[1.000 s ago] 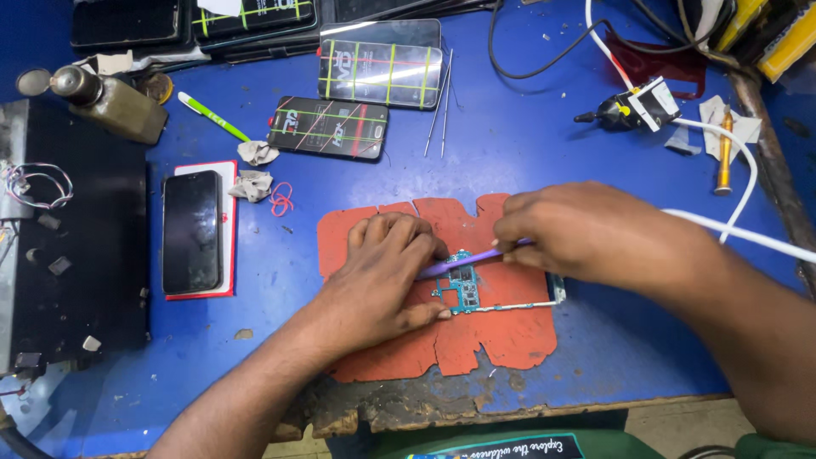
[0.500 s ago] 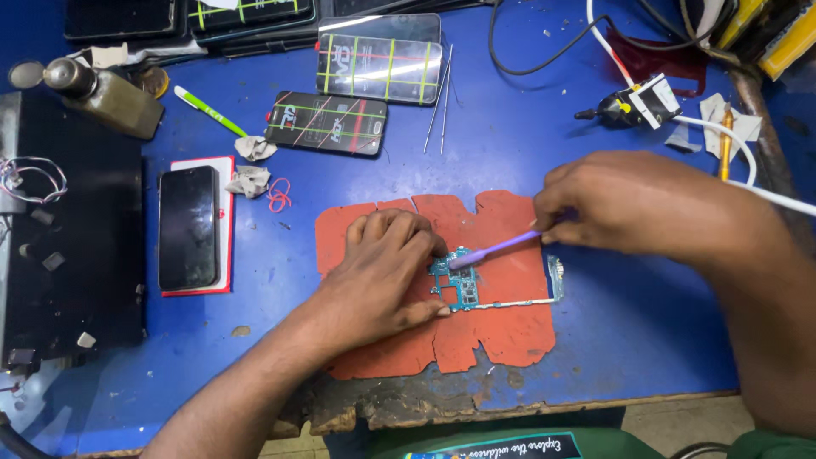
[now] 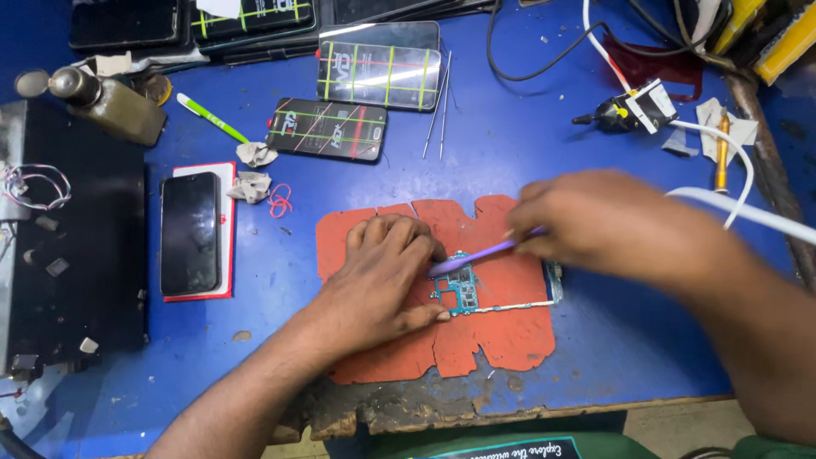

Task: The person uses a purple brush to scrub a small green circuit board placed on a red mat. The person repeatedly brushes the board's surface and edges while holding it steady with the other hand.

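Note:
A small green phone circuit board with a thin metal frame lies on an orange-red silicone mat. My left hand presses down on the board's left side, fingers curled over it. My right hand grips a purple brush by its handle, and the brush's head rests on the top of the board beside my left fingers.
On the blue table lie a black phone on a red-edged pad at left, two phones at the back, tweezers, a green pen, a brass bottle, a black box and white cables.
My right hand has drawn back to the right and slightly up, dragging the purple brush across the board. My left hand stays pressed on the board.

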